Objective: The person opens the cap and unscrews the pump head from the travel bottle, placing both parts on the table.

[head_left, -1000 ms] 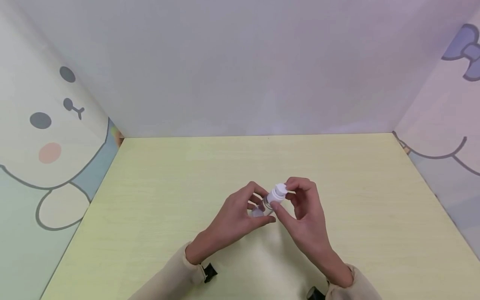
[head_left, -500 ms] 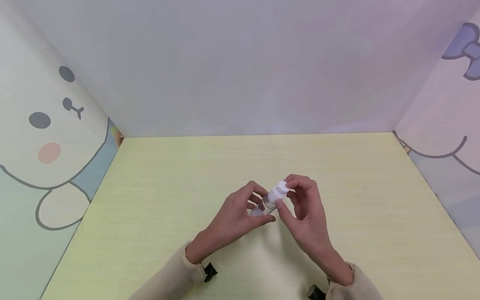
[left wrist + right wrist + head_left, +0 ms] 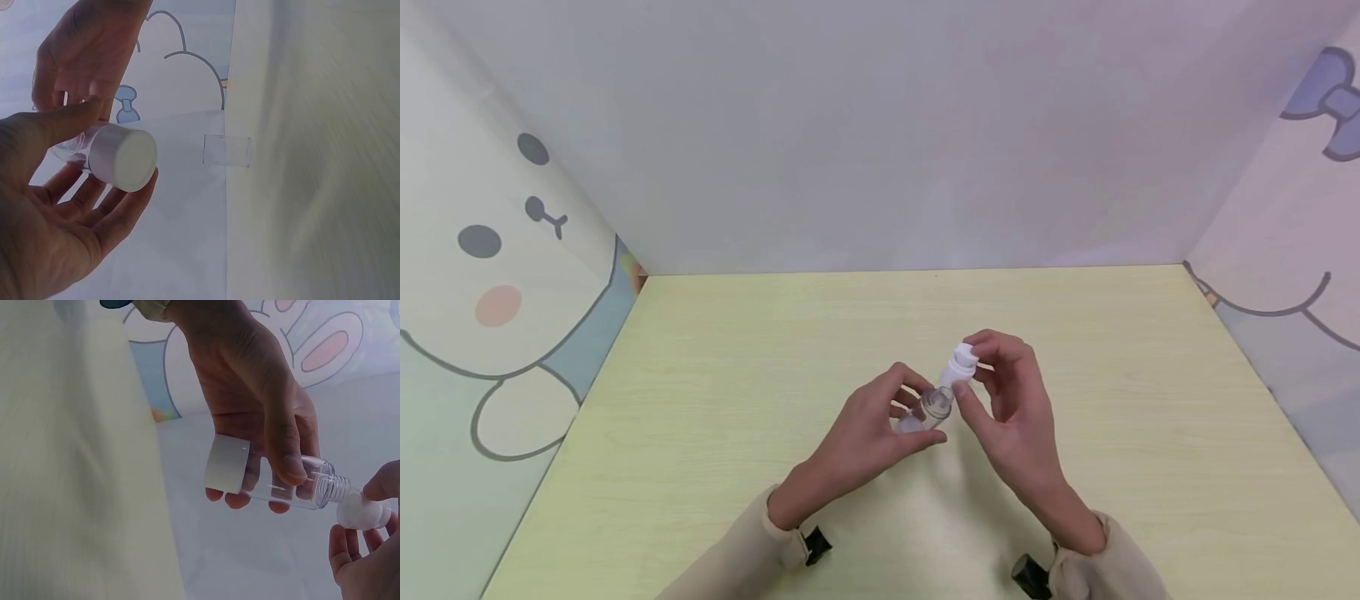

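A small clear bottle [image 3: 935, 406] with a white base [image 3: 227, 464] is tilted above the table, its mouth toward the right hand. My left hand [image 3: 872, 425] holds it round the body, thumb on one side and fingers on the other. The bottle's threaded neck [image 3: 335, 487] is bare. Just beyond it, my right hand [image 3: 1015, 417] pinches a white pump-style cap [image 3: 958, 364] between thumb and fingers. Whether cap and neck still touch is unclear, and any tube inside cannot be made out. In the left wrist view, the white base [image 3: 134, 159] faces the camera.
Beneath both hands spreads a pale yellow wooden table [image 3: 737, 350]. A plain light wall [image 3: 880, 142] rises behind it, with cartoon-printed panels [image 3: 490, 333] on either side. Dark wrist-worn devices [image 3: 1032, 575] sit by the beige sleeves.
The white cap has come up off the bottle with the right hand, moving away and exposing the neck. My left hand has stayed nearly still.
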The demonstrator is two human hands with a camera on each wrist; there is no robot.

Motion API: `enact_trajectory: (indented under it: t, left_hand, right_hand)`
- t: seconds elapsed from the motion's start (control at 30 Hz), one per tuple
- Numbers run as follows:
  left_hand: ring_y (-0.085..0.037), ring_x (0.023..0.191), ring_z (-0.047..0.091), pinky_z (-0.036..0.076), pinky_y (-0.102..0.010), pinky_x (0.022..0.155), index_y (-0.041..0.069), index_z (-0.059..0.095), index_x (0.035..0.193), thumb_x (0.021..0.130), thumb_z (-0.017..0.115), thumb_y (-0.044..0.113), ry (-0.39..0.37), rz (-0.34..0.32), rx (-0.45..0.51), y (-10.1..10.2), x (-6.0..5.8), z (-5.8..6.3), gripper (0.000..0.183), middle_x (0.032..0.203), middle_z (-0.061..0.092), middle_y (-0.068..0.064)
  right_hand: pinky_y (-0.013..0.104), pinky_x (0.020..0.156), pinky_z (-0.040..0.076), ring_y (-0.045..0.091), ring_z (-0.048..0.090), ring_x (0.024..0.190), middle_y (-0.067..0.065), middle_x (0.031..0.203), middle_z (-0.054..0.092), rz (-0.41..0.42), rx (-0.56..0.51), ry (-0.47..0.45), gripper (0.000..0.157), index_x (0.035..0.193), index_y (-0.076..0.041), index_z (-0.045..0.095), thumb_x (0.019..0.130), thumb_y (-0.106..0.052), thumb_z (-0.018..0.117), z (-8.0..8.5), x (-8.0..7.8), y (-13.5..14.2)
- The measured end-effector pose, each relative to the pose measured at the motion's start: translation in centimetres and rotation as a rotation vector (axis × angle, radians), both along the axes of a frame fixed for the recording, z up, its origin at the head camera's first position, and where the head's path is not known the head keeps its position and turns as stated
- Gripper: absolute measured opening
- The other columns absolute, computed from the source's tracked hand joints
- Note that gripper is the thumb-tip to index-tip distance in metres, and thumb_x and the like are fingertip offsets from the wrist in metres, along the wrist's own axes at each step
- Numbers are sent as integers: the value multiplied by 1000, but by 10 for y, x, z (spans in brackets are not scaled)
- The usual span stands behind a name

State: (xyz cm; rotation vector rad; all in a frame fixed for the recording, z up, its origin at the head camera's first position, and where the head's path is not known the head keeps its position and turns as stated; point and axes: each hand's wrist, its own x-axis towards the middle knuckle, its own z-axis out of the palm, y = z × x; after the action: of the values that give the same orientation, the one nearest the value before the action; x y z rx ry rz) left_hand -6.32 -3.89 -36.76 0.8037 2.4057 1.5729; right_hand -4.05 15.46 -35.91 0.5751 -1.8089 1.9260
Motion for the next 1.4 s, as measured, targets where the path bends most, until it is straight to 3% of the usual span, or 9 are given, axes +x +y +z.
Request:
enact_trajectory:
  t: [0.27,0.57,0.73,1.1,1.4]
  left_hand:
    - [-5,98,69,62,-28,91,23,58,115,83,90,18,-17,23,-3,-8,1,1,46,113,66,14]
    - [-11,100,71,62,-30,91,23,58,115,84,89,18,-14,40,2,-17,0,2,45,114,66,13]
    - [-14,101,72,63,-33,92,23,58,116,84,89,19,-14,51,4,-21,-1,2,45,115,66,12]
    - [-10,100,72,62,-28,91,23,58,116,83,89,18,-23,87,-3,-26,0,2,45,116,67,12]
    - [-8,100,71,62,-27,91,23,58,117,83,89,18,-48,105,-16,-26,0,5,46,115,68,13]
  right_hand:
    - [20,99,55,17,60,113,18,133,52,-57,106,-137,43,129,9,51,90,20,64,-2,-7,0]
    - [18,94,56,19,62,107,11,132,57,-99,201,-226,42,130,-1,56,92,10,69,-12,-18,-4]
    - [17,89,56,19,64,99,5,126,61,-135,322,-277,42,131,-6,57,93,5,72,-21,-23,-5]
    - [43,90,61,24,66,99,7,128,60,-136,506,-373,38,129,-8,57,94,2,69,-35,-33,-7]
    - [41,88,62,27,67,97,12,131,60,-143,564,-435,37,130,-5,57,95,0,69,-45,-37,-5]
